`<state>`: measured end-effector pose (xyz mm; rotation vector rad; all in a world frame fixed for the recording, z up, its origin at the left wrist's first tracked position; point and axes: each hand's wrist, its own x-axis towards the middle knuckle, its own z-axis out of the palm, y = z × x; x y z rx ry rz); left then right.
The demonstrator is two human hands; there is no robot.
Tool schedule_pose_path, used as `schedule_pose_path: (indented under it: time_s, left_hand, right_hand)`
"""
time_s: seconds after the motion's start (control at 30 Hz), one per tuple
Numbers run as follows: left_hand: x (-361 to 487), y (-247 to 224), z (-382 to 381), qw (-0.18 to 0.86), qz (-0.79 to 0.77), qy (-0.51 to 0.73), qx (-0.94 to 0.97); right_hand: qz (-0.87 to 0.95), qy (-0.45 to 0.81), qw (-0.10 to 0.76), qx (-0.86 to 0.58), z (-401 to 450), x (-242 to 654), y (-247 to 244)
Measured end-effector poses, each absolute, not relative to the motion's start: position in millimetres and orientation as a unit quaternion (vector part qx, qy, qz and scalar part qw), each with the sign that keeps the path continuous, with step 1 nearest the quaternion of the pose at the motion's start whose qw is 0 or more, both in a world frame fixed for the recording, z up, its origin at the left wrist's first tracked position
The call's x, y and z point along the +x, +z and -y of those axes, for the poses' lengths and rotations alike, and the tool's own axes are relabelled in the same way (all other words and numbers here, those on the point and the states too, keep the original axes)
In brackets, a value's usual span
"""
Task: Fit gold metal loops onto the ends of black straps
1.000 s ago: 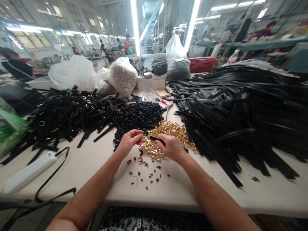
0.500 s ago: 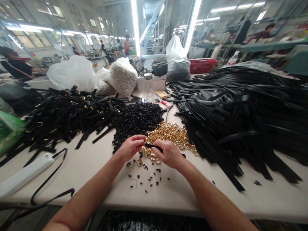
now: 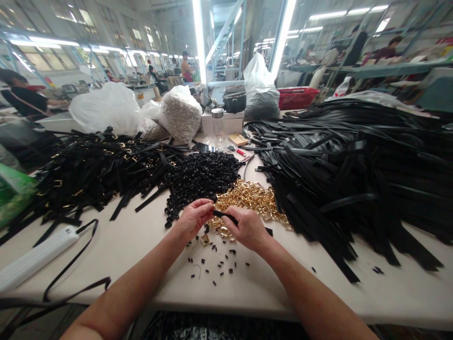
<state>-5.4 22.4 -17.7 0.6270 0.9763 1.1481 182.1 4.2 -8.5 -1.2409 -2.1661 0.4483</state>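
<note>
My right hand (image 3: 249, 228) is closed round a black strap (image 3: 226, 216), whose front end points left and reaches the fingertips of my left hand (image 3: 193, 219). A short tail of the strap shows beyond my right wrist. The left thumb and fingers are pinched together; what lies between them is too small to make out. Both hands are just in front of a heap of gold buckles (image 3: 252, 196). Behind my left hand is a heap of small black loops (image 3: 201, 177). A single gold buckle (image 3: 205, 240) lies on the table below the hands.
Long black straps (image 3: 329, 179) cover the right side. Black straps with gold buckles (image 3: 88, 172) are piled at left. Small black bits (image 3: 222, 265) dot the table (image 3: 255, 295). A white power strip (image 3: 42, 255), glass jar (image 3: 218, 127) and filled bags (image 3: 181, 113) stand around.
Both hands stay nearly in place. The strap's end has shifted slightly left against the left fingertips.
</note>
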Motion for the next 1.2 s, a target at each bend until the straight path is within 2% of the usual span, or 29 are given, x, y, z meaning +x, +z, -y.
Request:
schedule_pose_path:
  time_s: [0.23,0.53,0.97,1.2]
  left_hand:
    - [1.2,-17.8,-15.9,0.654,-0.424,0.534,0.328]
    - [7.4,-18.5,-6.2,0.56,-0.458,0.496,0.48]
    - [4.8,-4.6,-0.5,0.446,-0.469,0.548,0.529]
    - [8.3,-3.5,-0.8,0.475,-0.481,0.532,0.51]
  right_hand:
    - [0.801,0.153,0.306,-0.492,-4.0,181.2,-6.4]
    - [0.777,0.258,0.353,-0.453,-5.8,183.5,-5.5]
    - [0.79,0.298,0.305,-0.441,-3.5,188.7,5.0]
    - [0.804,0.273,0.304,-0.432,-3.0,186.7,3.9]
